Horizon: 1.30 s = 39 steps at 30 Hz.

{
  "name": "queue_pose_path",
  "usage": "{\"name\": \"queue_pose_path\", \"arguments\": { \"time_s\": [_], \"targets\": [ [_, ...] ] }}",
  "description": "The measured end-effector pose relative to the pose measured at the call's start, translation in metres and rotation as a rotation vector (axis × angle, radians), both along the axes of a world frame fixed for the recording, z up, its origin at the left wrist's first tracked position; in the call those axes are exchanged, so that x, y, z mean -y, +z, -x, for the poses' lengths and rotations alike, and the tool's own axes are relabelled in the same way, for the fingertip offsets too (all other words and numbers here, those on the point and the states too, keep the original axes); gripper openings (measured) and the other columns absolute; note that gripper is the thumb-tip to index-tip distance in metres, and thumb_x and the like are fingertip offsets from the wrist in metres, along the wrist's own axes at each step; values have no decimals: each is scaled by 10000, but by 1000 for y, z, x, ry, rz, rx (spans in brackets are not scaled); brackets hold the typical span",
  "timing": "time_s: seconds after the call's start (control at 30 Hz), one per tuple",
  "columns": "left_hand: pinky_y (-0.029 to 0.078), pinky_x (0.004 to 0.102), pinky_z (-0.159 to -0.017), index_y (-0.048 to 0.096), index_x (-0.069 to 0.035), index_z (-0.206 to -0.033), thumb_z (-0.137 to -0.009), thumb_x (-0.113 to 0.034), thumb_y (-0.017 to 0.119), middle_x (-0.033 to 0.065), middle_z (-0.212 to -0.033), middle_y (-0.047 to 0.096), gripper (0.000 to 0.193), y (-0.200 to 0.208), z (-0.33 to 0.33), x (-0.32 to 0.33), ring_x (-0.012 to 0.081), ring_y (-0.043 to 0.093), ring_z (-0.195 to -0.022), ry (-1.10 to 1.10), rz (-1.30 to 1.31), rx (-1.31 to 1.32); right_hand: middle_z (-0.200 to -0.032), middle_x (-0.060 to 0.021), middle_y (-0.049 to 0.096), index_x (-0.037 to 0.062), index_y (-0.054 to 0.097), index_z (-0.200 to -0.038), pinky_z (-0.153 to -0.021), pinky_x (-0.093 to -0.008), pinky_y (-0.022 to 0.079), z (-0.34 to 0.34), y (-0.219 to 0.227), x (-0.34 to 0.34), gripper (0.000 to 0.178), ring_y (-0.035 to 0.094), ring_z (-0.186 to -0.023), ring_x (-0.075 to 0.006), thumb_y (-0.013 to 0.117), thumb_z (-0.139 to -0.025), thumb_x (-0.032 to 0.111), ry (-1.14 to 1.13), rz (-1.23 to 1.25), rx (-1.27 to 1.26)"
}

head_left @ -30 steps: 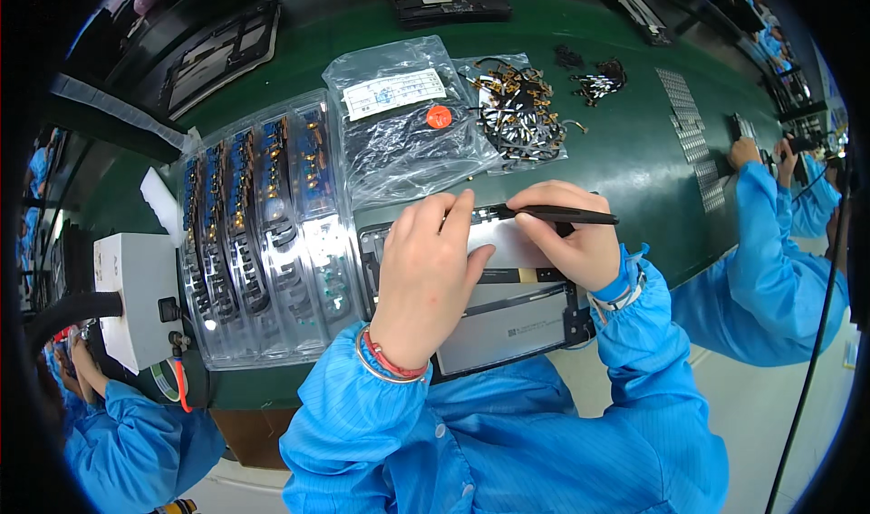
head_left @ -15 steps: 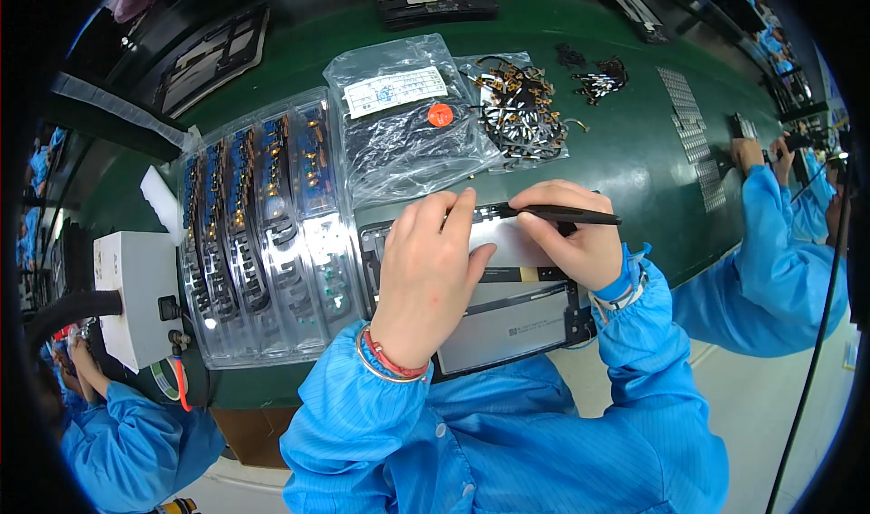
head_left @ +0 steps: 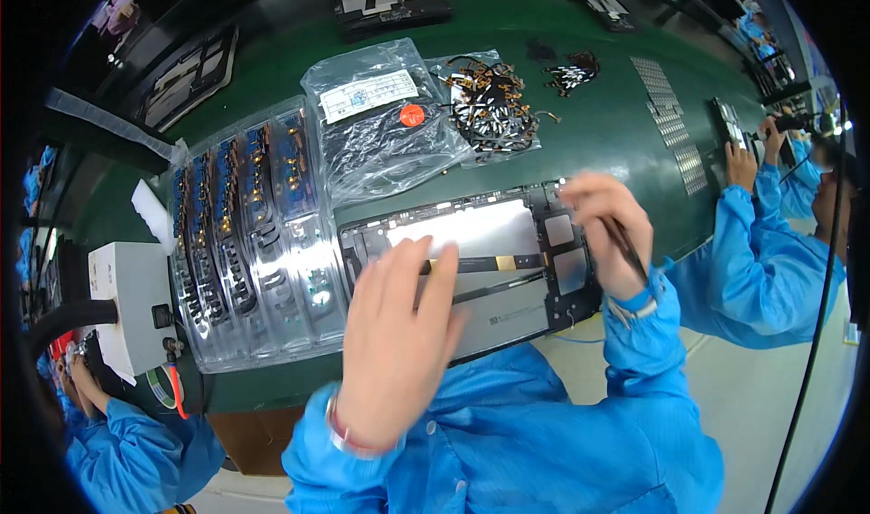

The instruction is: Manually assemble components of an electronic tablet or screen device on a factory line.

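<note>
A: Busy workroom, dark green worktop (head_left: 589, 138); blue-sleeved co-worker (head_left: 757, 269) at its near edge, off right. The piece?

B: Flat black-framed electronic device with silver panels (head_left: 517, 310), by the worktop's near edge, right of a ribbed clear plastic tray (head_left: 272, 305). Long axis runs left to right, right end angled slightly toward the far edge.

A: Hands?

B: Left hand (head_left: 394, 342) open, fingers spread, over the device's left part. Right hand (head_left: 616, 233) at its far right corner, fingers closed on a slim black tool (head_left: 627, 247); device lies left and nearward of that hand.

A: Unclear?

B: Left hand blurred; can't tell if it touches. It hides the device's near left corner. Tool's tip can't be made out.
</note>
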State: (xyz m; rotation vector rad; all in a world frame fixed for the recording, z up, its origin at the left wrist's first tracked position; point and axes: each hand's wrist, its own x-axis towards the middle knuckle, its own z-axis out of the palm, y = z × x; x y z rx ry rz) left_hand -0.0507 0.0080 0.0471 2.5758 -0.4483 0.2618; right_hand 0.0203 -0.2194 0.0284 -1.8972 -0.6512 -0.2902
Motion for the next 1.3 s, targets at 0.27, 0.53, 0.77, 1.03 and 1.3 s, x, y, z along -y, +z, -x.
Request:
{"name": "queue_pose_path", "arguments": {
  "time_s": [0.27, 0.53, 0.77, 1.03, 1.3],
  "targets": [
    [454, 346, -663, 573, -7, -1016, -683, -144, 738, 112, -836, 594, 397, -30, 103, -28, 277, 565, -765, 397, 19, -133, -735, -155, 560, -16, 611, -941, -598, -312, 432, 54, -23, 47, 192, 563, -646, -277, 551, -769, 45, -353, 443, -272],
    [461, 358, -643, 583, -16, -1015, -720, -106, 701, 96, -807, 596, 330, -46, 102, -18, 264, 567, -721, 463, 40, 0, -863, -200, 579, -26, 592, -993, -699, -373, 455, 45, -26, 38, 221, 575, -789, -365, 555, -806, 84, -294, 519, -219],
    [453, 383, -657, 577, -53, -1006, -772, -127, 617, 108, -864, 576, 249, 4, 43, -88, 269, 557, -802, 324, -95, 268, -799, -160, 546, -8, 591, -1000, -635, -314, 456, 69, 3, 13, 251, 577, -713, -283, 540, -755, -31, -365, 441, 62],
    [477, 352, -731, 638, -129, -906, -747, -70, 566, 55, -905, 598, 184, -29, -129, -161, 252, 595, -855, 168, -582, 167, -641, -117, 535, 16, 634, -910, -543, -364, 417, 77, 17, -25, 199, 529, -568, -287, 578, -721, -8, -254, 509, 221],
    [478, 354, -732, 629, -73, -883, -775, -71, 568, 88, -905, 617, 124, 2, -105, -167, 273, 600, -855, 176, -480, 154, -729, -139, 579, 3, 632, -903, -569, -331, 435, 83, 13, -40, 162, 554, -598, -263, 562, -759, -13, -149, 343, 117]
  ]
}}
